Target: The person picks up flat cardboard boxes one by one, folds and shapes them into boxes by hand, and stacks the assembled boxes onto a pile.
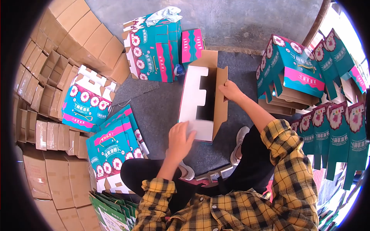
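A partly folded carton (192, 90) stands on the dark floor in front of me, white inner flaps on its left and a brown flap on its right. Its inside is dark, with an opening between the flaps. My right hand (230, 91) grips the brown flap at the carton's right edge, fingers wrapped round it. At the carton's near left corner is my left hand (180, 140), its fingers apart and slightly blurred, against or just above the white flap.
Flat printed cartons (150, 50) are stacked behind, with more at the left (113, 148). Brown boxes (73, 34) fill the far left. Printed cartons (295, 69) stand at the right, beside hanging printed sheets (335, 131). A small pink-teal box (192, 45) is near the wall.
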{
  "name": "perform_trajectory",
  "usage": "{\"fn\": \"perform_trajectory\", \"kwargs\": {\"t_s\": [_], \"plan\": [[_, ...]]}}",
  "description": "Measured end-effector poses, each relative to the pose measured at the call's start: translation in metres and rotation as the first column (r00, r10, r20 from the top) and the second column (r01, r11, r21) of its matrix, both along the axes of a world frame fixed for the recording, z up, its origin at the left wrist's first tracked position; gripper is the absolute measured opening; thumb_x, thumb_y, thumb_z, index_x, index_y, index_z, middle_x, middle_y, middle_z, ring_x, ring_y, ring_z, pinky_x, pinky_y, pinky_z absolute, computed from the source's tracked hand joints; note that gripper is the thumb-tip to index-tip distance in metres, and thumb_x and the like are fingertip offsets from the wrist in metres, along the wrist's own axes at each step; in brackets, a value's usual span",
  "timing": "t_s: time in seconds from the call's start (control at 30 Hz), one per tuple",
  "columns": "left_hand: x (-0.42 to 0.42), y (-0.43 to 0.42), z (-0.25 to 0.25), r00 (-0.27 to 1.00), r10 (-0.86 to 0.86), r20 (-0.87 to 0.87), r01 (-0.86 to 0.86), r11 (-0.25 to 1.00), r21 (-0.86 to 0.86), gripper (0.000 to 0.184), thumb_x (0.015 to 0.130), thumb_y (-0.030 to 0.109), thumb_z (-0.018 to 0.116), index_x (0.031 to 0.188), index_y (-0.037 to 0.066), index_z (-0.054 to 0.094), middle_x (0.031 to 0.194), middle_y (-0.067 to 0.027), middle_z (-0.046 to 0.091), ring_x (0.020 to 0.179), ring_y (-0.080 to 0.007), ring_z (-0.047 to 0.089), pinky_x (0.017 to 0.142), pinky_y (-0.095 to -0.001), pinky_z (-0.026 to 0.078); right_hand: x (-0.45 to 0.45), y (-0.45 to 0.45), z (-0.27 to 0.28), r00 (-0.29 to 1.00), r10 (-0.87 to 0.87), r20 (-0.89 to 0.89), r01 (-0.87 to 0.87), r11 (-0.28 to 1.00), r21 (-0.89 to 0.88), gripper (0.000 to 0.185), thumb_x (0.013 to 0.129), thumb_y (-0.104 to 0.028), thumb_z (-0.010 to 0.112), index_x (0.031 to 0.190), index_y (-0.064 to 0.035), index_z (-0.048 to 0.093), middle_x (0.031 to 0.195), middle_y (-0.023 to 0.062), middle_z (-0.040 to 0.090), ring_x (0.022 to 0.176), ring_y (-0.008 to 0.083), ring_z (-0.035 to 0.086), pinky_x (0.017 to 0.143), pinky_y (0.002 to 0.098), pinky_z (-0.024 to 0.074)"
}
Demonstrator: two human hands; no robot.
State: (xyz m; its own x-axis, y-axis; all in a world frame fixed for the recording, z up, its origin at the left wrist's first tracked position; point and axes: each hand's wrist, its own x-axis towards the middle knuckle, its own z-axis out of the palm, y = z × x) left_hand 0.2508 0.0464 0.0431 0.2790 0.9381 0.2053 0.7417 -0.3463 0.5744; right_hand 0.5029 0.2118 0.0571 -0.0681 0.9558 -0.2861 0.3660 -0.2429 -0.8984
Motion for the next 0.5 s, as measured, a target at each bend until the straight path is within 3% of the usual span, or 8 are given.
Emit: {"fn": "perform_trajectory", "kwargs": {"t_s": [0.07, 0.2, 0.23, 0.27, 0.37, 0.5], "plan": [[0.023, 0.0, 0.005, 0.971, 0.178, -0.159, -0.167, 0.983, 0.08, 0.043, 0.082, 0.022, 0.064, 0.119, 0.002, 0.056, 0.117, -0.0183, 0.053, 0.115, -0.0365, 0.047, 0.097, -0.0493, 0.035, -0.001, -0.002, 0.002, 0.999, 0.005, -0.047, -0.005, 1.0, -0.002, 0.026, 0.085, -0.013, 0.049, 0.102, 0.0067, 0.052, 0.08, 0.0143, 0.064, 0.064, 0.0256, 0.067, 0.052, 0.0366, 0.0573], [0.047, -0.002, -0.033, 0.943, 0.115, -0.311, -0.009, 0.947, 0.322, 0.051, 0.08, 0.018, 0.063, 0.125, -0.001, 0.049, 0.118, -0.0209, 0.052, 0.116, -0.0379, 0.047, 0.1, -0.0495, 0.033, 0.001, -0.004, 0.005, 0.999, -0.007, -0.033, 0.006, 1.0, -0.023, 0.027, 0.084, -0.013, 0.048, 0.105, 0.0049, 0.052, 0.082, 0.0141, 0.064, 0.065, 0.0252, 0.067, 0.052, 0.0364, 0.0573], [0.052, -0.006, -0.042, 0.928, 0.087, -0.362, 0.034, 0.948, 0.315, 0.061, 0.077, 0.021, 0.064, 0.129, -0.004, 0.044, 0.127, -0.0234, 0.046, 0.125, -0.0401, 0.039, 0.107, -0.0517, 0.025, 0.001, -0.005, 0.004, 1.0, -0.001, -0.029, 0.001, 1.0, -0.015, 0.031, 0.084, -0.012, 0.046, 0.11, 0.0038, 0.05, 0.083, 0.0156, 0.065, 0.062, 0.0242, 0.067, 0.051, 0.0339, 0.0565], [0.059, -0.011, -0.039, 0.929, 0.084, -0.362, 0.036, 0.949, 0.314, 0.061, 0.077, 0.021, 0.064, 0.129, -0.004, 0.044, 0.127, -0.0234, 0.046, 0.125, -0.0401, 0.039, 0.107, -0.0517, 0.025, 0.001, -0.005, 0.004, 1.0, 0.004, -0.026, -0.004, 1.0, -0.007, 0.036, 0.084, -0.012, 0.044, 0.116, 0.0027, 0.048, 0.084, 0.0172, 0.066, 0.059, 0.0233, 0.067, 0.049, 0.0313, 0.0557], [0.069, -0.024, -0.012, 0.983, -0.039, -0.179, 0.054, 0.996, 0.075, 0.069, 0.075, 0.031, 0.065, 0.129, -0.006, 0.043, 0.141, -0.0263, 0.033, 0.133, -0.0441, 0.027, 0.109, -0.0567, 0.017, 0.0, -0.006, 0.002, 1.0, -0.009, -0.013, 0.009, 1.0, -0.003, 0.037, 0.084, -0.012, 0.045, 0.118, 0.0026, 0.047, 0.086, 0.0178, 0.066, 0.06, 0.0236, 0.068, 0.05, 0.0315, 0.056], [0.086, -0.02, -0.004, 0.989, 0.057, -0.135, -0.042, 0.993, 0.109, 0.06, 0.082, 0.03, 0.062, 0.129, -0.003, 0.045, 0.138, -0.0252, 0.037, 0.131, -0.0431, 0.03, 0.107, -0.0576, 0.019, -0.004, -0.005, -0.003, 0.999, 0.0, -0.037, 0.0, 1.0, 0.002, 0.038, 0.084, -0.012, 0.045, 0.119, 0.0027, 0.047, 0.086, 0.0182, 0.066, 0.06, 0.0236, 0.068, 0.05, 0.0321, 0.0561]]}}
